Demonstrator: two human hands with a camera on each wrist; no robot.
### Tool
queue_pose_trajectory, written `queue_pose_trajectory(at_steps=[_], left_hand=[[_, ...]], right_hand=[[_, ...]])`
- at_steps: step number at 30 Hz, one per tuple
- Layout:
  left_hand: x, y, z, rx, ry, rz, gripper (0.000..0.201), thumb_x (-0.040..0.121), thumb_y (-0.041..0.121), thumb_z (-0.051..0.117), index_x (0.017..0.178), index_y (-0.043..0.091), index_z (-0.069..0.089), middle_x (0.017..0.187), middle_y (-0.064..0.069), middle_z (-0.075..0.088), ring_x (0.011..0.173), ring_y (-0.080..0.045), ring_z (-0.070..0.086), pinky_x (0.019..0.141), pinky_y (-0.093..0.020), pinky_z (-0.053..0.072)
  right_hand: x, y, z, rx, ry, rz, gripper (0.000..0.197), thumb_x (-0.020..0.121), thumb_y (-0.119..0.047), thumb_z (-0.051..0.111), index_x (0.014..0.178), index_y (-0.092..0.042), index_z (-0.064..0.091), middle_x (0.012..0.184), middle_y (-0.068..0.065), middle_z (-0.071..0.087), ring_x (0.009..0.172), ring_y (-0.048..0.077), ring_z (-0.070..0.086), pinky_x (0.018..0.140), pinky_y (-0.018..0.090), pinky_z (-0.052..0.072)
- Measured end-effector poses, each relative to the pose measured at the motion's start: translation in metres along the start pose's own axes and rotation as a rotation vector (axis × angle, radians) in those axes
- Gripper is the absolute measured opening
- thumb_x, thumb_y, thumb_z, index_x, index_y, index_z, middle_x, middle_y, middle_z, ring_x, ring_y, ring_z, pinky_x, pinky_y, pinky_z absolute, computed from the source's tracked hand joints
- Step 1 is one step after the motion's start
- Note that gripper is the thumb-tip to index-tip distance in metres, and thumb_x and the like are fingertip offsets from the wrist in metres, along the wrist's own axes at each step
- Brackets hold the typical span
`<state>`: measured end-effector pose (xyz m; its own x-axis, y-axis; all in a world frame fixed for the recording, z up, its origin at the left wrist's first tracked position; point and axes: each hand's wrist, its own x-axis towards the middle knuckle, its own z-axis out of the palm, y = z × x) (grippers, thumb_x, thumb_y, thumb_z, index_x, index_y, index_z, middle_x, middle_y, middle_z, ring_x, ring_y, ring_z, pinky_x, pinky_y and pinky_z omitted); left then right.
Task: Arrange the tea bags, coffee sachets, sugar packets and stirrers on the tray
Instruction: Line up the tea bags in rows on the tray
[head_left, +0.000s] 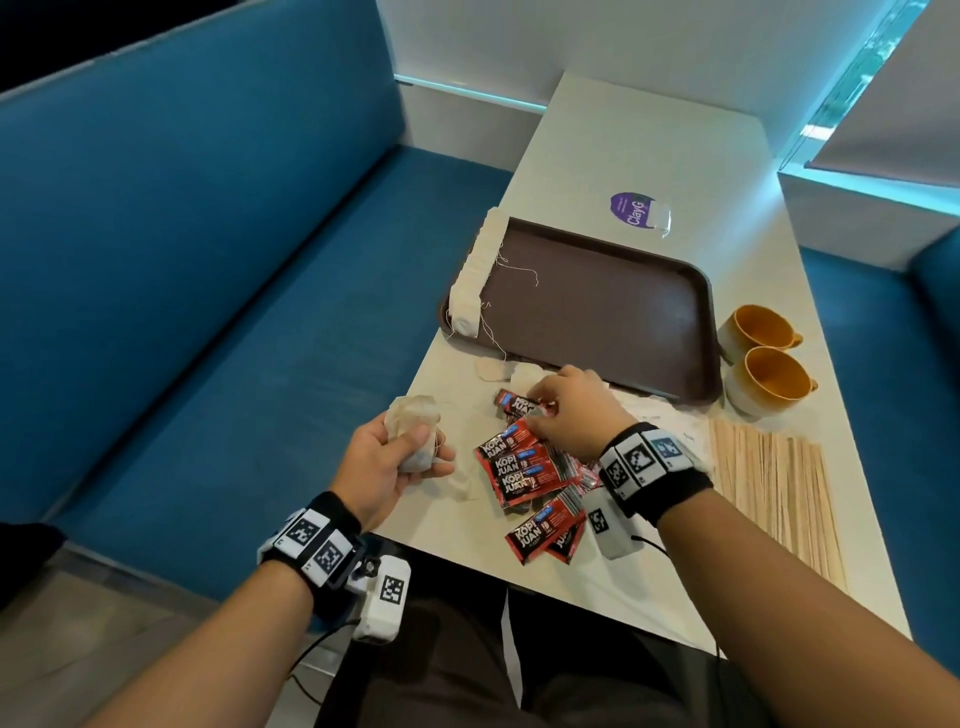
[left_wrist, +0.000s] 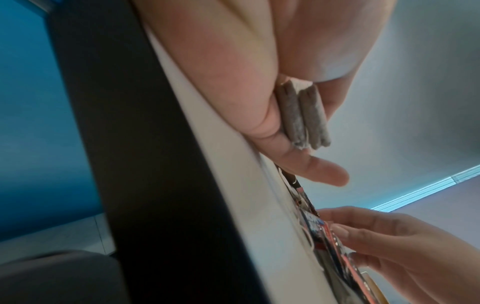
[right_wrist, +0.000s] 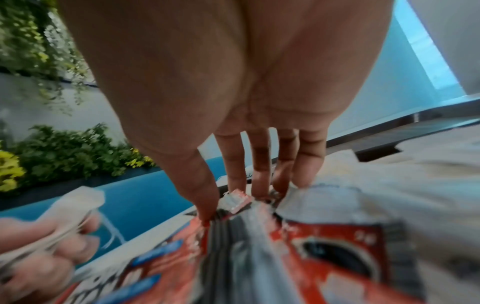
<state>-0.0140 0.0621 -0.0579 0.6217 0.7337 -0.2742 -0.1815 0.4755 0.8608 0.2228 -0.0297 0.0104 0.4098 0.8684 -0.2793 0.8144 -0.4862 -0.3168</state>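
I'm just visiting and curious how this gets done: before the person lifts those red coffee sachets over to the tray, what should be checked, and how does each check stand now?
1. Right hand has a sachet pinched: ok; thumb and fingers close on an edge in the right wrist view.
2. Only one of the coffee sachets gripped: cannot tell, they overlap.
3. Free room on the tray: ok, its middle is bare.
4. Tea bag row stays clear: ok, along the left rim.
5. Left hand free to help: not ok, it holds tea bags.
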Motion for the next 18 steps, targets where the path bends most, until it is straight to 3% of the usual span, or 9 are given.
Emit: queue_pose_trajectory(at_steps=[3, 6, 8, 10, 12, 15, 18], left_hand=[[0.0, 0.0, 0.0, 0.001, -0.005, -0.012, 0.013, 0.1, 0.004, 0.055, 0.109, -0.003, 0.062, 0.084, -0.016, 0.069, 0.082, -0.035, 0.07, 0.068, -0.037, 0.063], [0.0, 0.0, 0.0, -0.012, -0.009, -0.017, 0.014, 0.1, 0.003, 0.055, 0.112, -0.004, 0.061, 0.084, -0.019, 0.068, 0.086, -0.039, 0.068, 0.069, -0.038, 0.062], [0.001, 0.0, 0.0, -0.019, -0.005, -0.021, 0.016, 0.1, 0.003, 0.055, 0.113, -0.004, 0.06, 0.086, -0.02, 0.067, 0.087, -0.039, 0.067, 0.069, -0.039, 0.062], [0.001, 0.001, 0.0, -0.015, -0.001, -0.026, 0.017, 0.1, 0.004, 0.055, 0.114, -0.005, 0.06, 0.086, -0.021, 0.068, 0.087, -0.039, 0.067, 0.07, -0.039, 0.063], [0.0, 0.002, 0.001, -0.011, -0.007, -0.024, 0.016, 0.1, 0.005, 0.055, 0.113, -0.003, 0.061, 0.085, -0.021, 0.069, 0.086, -0.039, 0.067, 0.071, -0.041, 0.063], [-0.002, 0.004, 0.002, -0.02, -0.018, -0.017, 0.014, 0.101, 0.006, 0.054, 0.111, 0.001, 0.061, 0.082, -0.018, 0.07, 0.082, -0.035, 0.068, 0.069, -0.04, 0.064], [-0.003, 0.005, 0.004, -0.025, -0.026, -0.013, 0.013, 0.102, 0.005, 0.052, 0.11, 0.002, 0.061, 0.082, -0.017, 0.069, 0.081, -0.033, 0.068, 0.067, -0.038, 0.063]], right_hand=[[-0.001, -0.009, 0.012, 0.015, 0.009, -0.053, 0.037, 0.094, -0.041, 0.066, 0.129, -0.028, 0.063, 0.123, -0.001, 0.054, 0.121, 0.018, 0.046, 0.104, 0.037, 0.045], [0.0, -0.012, 0.015, 0.067, 0.017, -0.082, 0.028, 0.092, -0.038, 0.069, 0.118, -0.026, 0.068, 0.111, -0.005, 0.059, 0.104, 0.013, 0.056, 0.089, 0.029, 0.05], [0.005, -0.012, 0.009, 0.13, 0.083, -0.016, 0.022, 0.094, -0.034, 0.067, 0.113, -0.022, 0.069, 0.104, -0.005, 0.066, 0.089, 0.009, 0.061, 0.078, 0.025, 0.052], [0.015, -0.009, 0.002, 0.168, 0.175, 0.081, 0.022, 0.093, -0.033, 0.067, 0.112, -0.021, 0.068, 0.103, -0.002, 0.068, 0.086, 0.011, 0.063, 0.077, 0.029, 0.055], [0.024, -0.011, -0.002, 0.156, 0.148, 0.15, 0.037, 0.089, -0.041, 0.072, 0.119, -0.022, 0.063, 0.11, 0.0, 0.069, 0.093, 0.015, 0.065, 0.084, 0.035, 0.057], [0.033, -0.02, 0.0, 0.09, 0.025, 0.17, 0.067, 0.08, -0.05, 0.079, 0.136, -0.025, 0.052, 0.121, 0.0, 0.067, 0.104, 0.019, 0.066, 0.088, 0.036, 0.057], [0.039, -0.026, 0.01, 0.129, 0.03, 0.161, 0.074, 0.078, -0.039, 0.084, 0.141, -0.025, 0.047, 0.119, 0.001, 0.067, 0.102, 0.018, 0.067, 0.088, 0.036, 0.058]])
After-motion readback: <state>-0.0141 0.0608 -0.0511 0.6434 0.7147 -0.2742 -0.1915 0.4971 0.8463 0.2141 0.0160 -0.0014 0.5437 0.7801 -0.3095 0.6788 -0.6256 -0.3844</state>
